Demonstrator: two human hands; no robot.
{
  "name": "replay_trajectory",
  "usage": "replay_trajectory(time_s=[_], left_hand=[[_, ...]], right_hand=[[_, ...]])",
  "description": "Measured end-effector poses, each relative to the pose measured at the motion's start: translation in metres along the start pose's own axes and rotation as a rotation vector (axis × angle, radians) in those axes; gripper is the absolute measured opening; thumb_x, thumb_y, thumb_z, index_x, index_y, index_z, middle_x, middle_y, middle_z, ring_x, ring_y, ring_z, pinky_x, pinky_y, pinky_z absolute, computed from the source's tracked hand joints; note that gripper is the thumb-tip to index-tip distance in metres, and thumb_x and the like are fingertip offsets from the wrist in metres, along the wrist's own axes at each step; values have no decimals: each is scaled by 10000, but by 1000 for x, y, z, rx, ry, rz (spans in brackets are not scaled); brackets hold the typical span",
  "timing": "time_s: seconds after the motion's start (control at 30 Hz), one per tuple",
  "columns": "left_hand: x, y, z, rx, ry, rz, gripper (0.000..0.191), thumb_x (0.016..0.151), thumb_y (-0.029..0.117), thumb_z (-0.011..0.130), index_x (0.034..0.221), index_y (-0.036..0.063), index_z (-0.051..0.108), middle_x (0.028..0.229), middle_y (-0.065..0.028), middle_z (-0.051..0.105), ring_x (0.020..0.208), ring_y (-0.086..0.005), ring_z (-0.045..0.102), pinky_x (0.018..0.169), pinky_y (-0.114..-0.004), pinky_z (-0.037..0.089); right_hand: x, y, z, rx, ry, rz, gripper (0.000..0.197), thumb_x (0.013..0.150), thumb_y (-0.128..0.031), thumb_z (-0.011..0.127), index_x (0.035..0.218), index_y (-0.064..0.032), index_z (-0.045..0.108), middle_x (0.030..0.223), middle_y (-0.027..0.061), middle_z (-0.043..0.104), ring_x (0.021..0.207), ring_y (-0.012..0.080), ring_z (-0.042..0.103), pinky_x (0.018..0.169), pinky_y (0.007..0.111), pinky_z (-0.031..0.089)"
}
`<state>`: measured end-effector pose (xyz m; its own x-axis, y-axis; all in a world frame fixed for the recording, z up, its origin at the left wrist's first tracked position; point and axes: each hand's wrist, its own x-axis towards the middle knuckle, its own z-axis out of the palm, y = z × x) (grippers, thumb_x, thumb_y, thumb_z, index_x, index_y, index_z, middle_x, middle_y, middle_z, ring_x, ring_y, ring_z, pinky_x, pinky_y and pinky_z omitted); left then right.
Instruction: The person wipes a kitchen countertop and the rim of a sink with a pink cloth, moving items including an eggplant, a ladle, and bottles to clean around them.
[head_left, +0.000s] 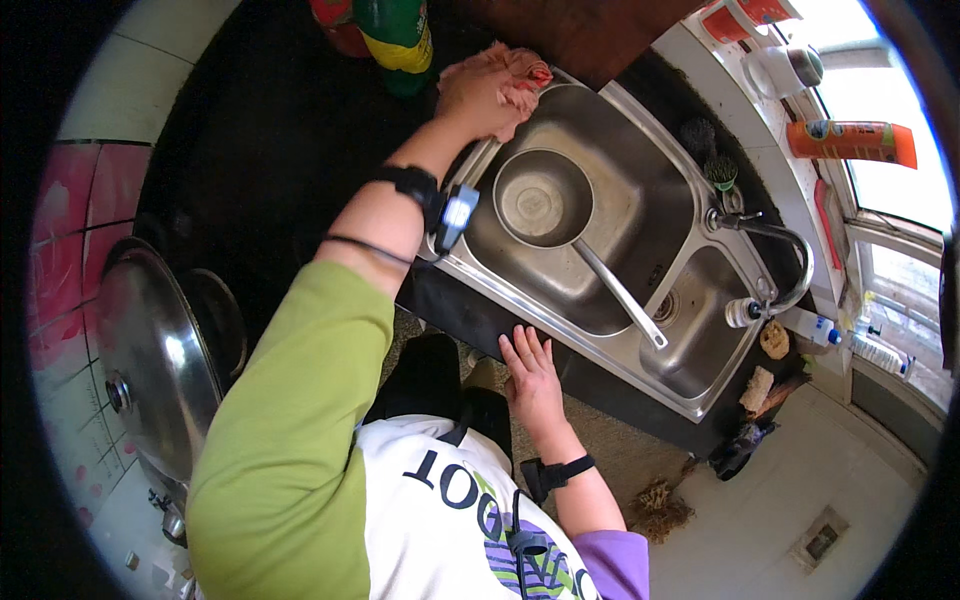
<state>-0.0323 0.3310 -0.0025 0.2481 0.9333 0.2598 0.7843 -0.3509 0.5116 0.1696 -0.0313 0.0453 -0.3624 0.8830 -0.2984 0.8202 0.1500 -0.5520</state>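
Note:
My left hand (469, 97) is closed around a crumpled pink cloth (517, 75), pressed at the far left corner of the stainless steel double-bowl sink (570, 319). My right hand (534, 379) holds nothing; its fingers lie on the dark front edge of the counter (450, 292). In the larger bowl sits a round metal pan (544, 199), whose long handle (621, 294) reaches across the divider over the smaller bowl. Just left of the cloth stands a green bottle with a yellow label (394, 45).
A curved faucet (795, 247) rises at the sink's right. Behind it are a scrub brush (721, 172) and sponges (775, 340). An orange bottle (851, 142) is on the window ledge. At left stands a large lidded pot (154, 360). A broom head (660, 510) is on the floor.

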Motion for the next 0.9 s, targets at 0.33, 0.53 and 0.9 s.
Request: replay_trajectory(time_s=[0.33,0.53,0.9], left_hand=[[-143,41,-35,-51,2,-9,328,729,207,697,1026,70,675,1209,-122,643,1164,-329,584,1055,-451,411],[-221,66,-62,-43,-112,-163,351,746,141,651,1077,25,643,1255,-176,621,1202,-357,571,1039,-448,448],[-183,102,-62,105,-420,-122,585,786,233,657,1347,121,533,1213,-144,614,1097,-346,618,951,-462,504]], right_hand=[[-1,10,2,-49,18,-31,787,702,44,662,1451,-111,477,1536,161,407,1432,355,361,1163,541,313],[1,9,-1,-25,23,-41,775,710,51,635,1453,-96,469,1532,184,400,1430,374,355,1168,550,296],[5,17,11,-30,35,-68,738,737,9,656,1445,-90,471,1545,160,394,1439,342,352,1170,524,300]])
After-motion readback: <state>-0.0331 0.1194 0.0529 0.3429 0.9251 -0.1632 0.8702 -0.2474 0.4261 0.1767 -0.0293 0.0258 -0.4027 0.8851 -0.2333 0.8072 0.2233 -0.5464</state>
